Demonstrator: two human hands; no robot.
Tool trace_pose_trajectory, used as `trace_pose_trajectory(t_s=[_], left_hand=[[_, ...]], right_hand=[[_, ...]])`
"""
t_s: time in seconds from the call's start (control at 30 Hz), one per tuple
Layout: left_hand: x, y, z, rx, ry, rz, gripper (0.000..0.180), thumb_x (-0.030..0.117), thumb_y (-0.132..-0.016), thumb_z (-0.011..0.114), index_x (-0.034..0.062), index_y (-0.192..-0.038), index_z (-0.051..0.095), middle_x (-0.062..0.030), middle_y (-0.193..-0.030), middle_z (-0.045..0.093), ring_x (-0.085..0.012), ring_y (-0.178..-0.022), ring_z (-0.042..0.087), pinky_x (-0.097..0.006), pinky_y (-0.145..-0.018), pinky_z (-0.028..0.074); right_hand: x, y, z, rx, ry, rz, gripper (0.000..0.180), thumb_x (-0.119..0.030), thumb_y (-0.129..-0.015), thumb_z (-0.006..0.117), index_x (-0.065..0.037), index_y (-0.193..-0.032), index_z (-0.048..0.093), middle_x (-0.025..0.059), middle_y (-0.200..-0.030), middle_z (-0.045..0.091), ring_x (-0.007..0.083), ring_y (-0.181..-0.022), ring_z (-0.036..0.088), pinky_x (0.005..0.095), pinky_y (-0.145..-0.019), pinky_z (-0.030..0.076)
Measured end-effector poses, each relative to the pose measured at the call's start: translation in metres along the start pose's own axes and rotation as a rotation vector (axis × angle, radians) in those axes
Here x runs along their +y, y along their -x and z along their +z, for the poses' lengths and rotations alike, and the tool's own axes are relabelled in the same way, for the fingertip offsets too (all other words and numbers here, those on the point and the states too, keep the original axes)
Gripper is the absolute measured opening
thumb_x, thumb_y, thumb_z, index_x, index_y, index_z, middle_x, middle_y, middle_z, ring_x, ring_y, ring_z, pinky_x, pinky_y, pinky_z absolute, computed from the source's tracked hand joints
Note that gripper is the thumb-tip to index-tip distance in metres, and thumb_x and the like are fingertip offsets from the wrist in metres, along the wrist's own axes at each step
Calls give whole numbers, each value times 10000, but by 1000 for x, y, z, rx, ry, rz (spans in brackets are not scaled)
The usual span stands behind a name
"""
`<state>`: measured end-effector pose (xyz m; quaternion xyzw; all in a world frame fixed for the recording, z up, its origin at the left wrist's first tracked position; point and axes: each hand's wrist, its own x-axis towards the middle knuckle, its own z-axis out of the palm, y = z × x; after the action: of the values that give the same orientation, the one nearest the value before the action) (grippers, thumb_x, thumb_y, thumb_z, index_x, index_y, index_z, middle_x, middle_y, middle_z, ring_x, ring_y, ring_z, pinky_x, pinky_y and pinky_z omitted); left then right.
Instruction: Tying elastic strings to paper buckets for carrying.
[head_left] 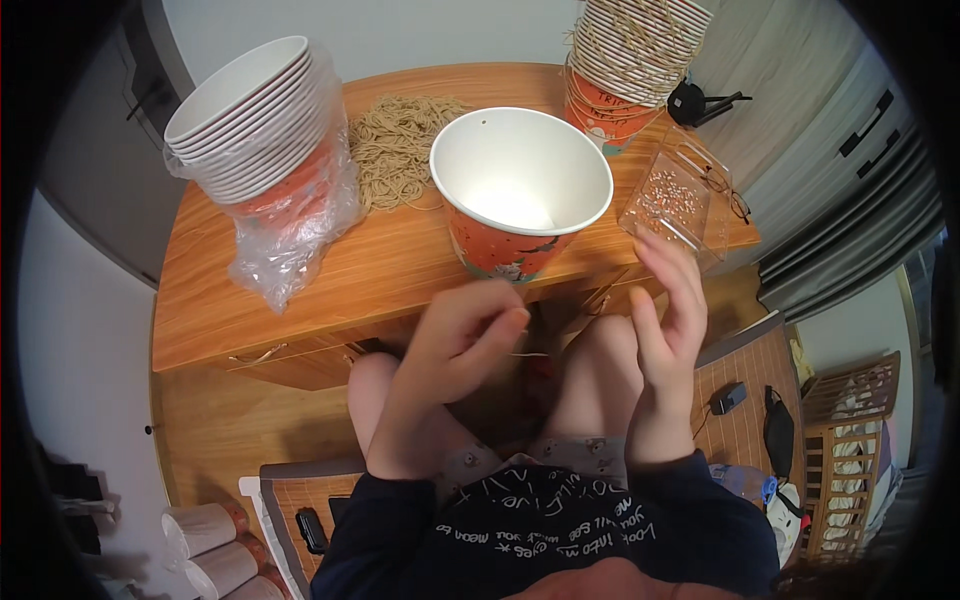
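Observation:
A large paper bucket (475,235), white inside and orange with dark drawings outside, stands upright near the table's front edge. A small hole shows high on its inner far wall. Just in front of the bucket, above my lap, my left hand (462,340) is closed, thumb and fingers pressed together; what they hold, if anything, I cannot make out. A short pale thread-like line (530,354) shows beside that hand. My right hand (668,315) is raised to the right of the bucket, thumb and fingers apart, nothing visible between them. Neither hand touches the bucket.
Tan cord (395,150) lies heaped behind the bucket. Plastic-wrapped nested buckets (250,130) lean at left; a bucket stack with cords (630,60) stands back right. A clear box (665,200) holds small red-and-white pieces, with glasses (735,200) beside it. More buckets (205,530) lie lower left.

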<state>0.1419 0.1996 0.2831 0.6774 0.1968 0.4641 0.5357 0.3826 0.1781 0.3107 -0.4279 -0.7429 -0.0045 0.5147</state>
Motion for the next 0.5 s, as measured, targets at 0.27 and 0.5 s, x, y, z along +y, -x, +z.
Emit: trace_pose_trajectory(t_s=[0.27,0.5], left_hand=[[-14,-9,-18,609,-765,240,941,327,-652,903,106,-1427,417,-6,-690,492,-115,-558,470,-259,-476,385],[-23,-20,-10,571,-801,158,1075,373,-613,912,106,-1483,340,-85,-895,664,-213,-743,671,-329,-588,526]], right_hand=[[11,-56,31,-263,133,-210,277,-70,-769,620,-115,-1036,681,56,-1050,677,235,-1146,575,414,-1076,273],[9,-59,33,-279,13,-207,166,-47,-745,619,-98,-895,668,29,-846,628,207,-887,594,390,-998,331]])
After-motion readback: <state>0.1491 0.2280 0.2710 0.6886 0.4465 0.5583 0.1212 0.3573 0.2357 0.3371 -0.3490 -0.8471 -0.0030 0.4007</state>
